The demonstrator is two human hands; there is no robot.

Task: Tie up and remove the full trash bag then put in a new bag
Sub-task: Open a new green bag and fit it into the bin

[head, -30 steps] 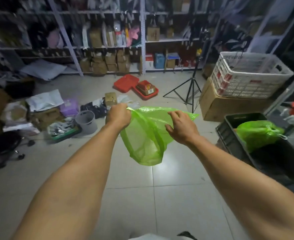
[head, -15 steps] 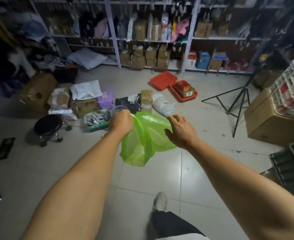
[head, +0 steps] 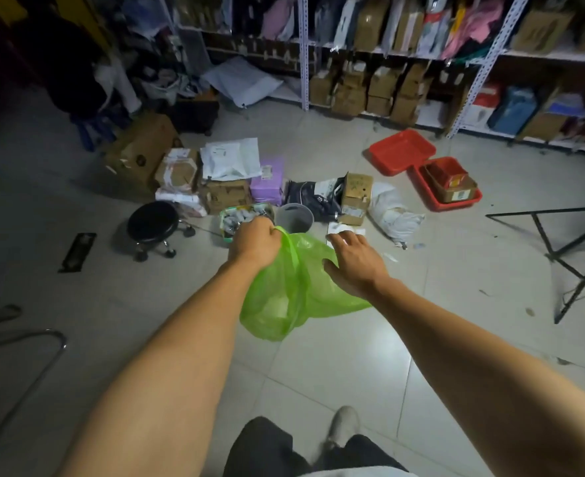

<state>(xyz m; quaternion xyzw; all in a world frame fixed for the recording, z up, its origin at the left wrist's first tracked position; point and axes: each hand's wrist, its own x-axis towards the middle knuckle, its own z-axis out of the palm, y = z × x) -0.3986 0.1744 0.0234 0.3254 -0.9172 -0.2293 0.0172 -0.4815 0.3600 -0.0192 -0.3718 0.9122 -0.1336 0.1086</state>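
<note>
A thin, empty green trash bag (head: 284, 297) hangs in front of me above the tiled floor. My left hand (head: 255, 242) grips its rim in a fist. My right hand (head: 353, 263) lies palm down over the bag's right side, fingers stretched forward and thumb against the plastic. Whether it pinches the rim underneath is hidden. A small grey bin (head: 294, 218) stands on the floor just beyond both hands, with no liner visible in it.
Boxes, parcels and a green tray of small items (head: 242, 216) crowd round the bin. A black rolling stool (head: 151, 223) stands to the left, red trays (head: 401, 151) to the right, tripod legs (head: 576, 256) far right. Shelving lines the back wall. My shoe (head: 342, 425) is below.
The view has swung left and closer to the grey bin; the black crate with the tied green bag has left view. My right hand's fingers have straightened out over the bag.
</note>
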